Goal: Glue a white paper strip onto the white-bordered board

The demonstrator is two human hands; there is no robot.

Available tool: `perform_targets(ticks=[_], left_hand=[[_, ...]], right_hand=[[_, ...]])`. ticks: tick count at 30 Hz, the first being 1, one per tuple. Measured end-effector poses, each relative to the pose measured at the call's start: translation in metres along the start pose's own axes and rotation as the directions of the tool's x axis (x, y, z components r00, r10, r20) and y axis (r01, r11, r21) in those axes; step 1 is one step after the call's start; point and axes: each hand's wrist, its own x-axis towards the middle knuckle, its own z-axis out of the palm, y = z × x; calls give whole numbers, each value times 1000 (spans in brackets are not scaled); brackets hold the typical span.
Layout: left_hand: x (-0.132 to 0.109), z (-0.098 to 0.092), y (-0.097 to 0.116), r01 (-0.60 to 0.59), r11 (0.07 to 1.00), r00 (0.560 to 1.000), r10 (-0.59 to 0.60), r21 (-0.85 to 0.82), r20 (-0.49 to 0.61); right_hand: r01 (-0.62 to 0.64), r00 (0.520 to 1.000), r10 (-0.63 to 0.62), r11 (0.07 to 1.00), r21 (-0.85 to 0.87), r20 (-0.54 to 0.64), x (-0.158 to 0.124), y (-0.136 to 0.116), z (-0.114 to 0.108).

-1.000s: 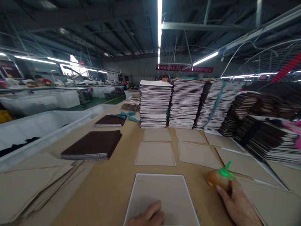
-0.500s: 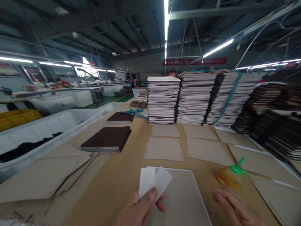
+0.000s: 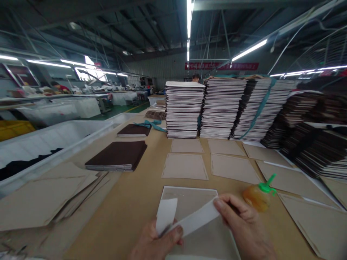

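My left hand [image 3: 157,242] is closed on two white paper strips [image 3: 166,215] at the bottom middle. My right hand [image 3: 244,224] pinches the far end of one strip [image 3: 197,219] and draws it out to the right. Both hands hover over a grey board with a white edge [image 3: 187,196] lying on the brown table. An amber glue bottle with a green nozzle [image 3: 258,195] lies just right of my right hand.
Grey boards [image 3: 185,166] lie in rows ahead. Tall stacks of dark and white boards [image 3: 184,110] stand behind them and along the right. Brown covers [image 3: 116,156] and loose cardboard sheets [image 3: 46,195] lie left, beside a white trough [image 3: 54,144]. A person works far behind the stacks.
My left hand lifted the white strips off the board. My right hand let go of the glue bottle, moved left and took hold of one strip.
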Motion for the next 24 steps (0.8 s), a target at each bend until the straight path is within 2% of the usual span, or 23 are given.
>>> perform_targets(ticks=[2,4,8,13,15,18,20,24], left_hand=[[2,-10,-1,-33,999,999,32,-38,-23],[6,-18,-2,-46,996,998,42,-76,-53],[21,-25,-6,5,996,991,-17,-90,-130],[38,-24,-4,46,997,975,-58,-59,-213],[43,-26,-1,65,997,971,-71,-33,-226],[51,-30,5,77,997,982,-80,-24,-169],[57,-33,8,89,996,986,-90,-10,-138],[71,-37,10,84,996,983,-78,30,-164]], right_hand=[[-163,987,163,983,87,0,1,12,-14],[-234,972,236,963,135,0,2,24,-24],[-252,964,260,959,127,-50,1,36,-30],[-312,949,311,950,2,47,2,39,-30],[-300,953,302,952,-54,37,5,41,-31],[-262,965,261,955,-143,-22,13,43,-34],[-225,973,229,946,-234,-10,21,44,-37],[-181,982,188,921,-344,-12,35,42,-40]])
